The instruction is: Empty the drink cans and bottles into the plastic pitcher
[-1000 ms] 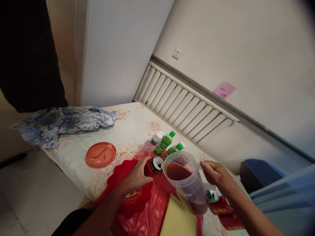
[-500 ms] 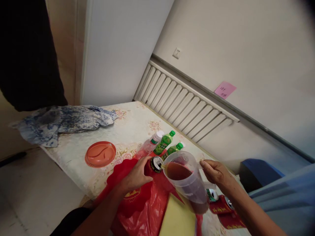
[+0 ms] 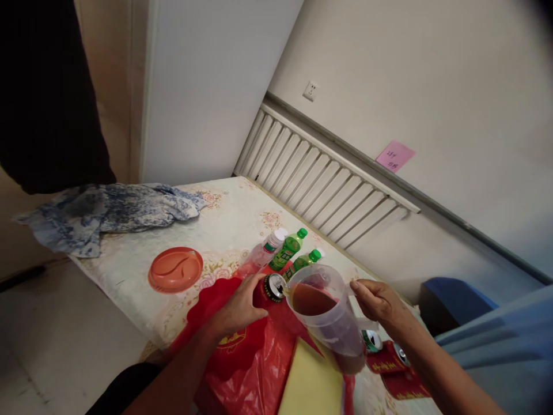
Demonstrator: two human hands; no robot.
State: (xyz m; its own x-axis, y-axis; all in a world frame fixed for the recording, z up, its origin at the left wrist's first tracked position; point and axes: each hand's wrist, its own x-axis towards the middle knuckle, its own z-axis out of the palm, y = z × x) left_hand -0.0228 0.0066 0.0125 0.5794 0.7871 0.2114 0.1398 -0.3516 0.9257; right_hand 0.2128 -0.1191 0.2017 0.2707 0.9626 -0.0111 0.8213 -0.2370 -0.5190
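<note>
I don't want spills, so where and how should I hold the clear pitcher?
Probably by the handle, coming from the right, where the right hand is: the handle juts out on that side, while the pitcher tips its mouth toward the red can.

The jug (image 3: 334,337) is smooth plastic, the can (image 3: 275,285) shiny metal, the red sheeting (image 3: 257,374) glossy plastic.

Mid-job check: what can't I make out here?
All in the head view:
Fill level of the red can: hidden by its top.
Base of the green bottle nearest the pitcher: behind pitcher and can.
Writing on the pink note: too small to read.
Light-blue cloth: cut off by the right edge.
</note>
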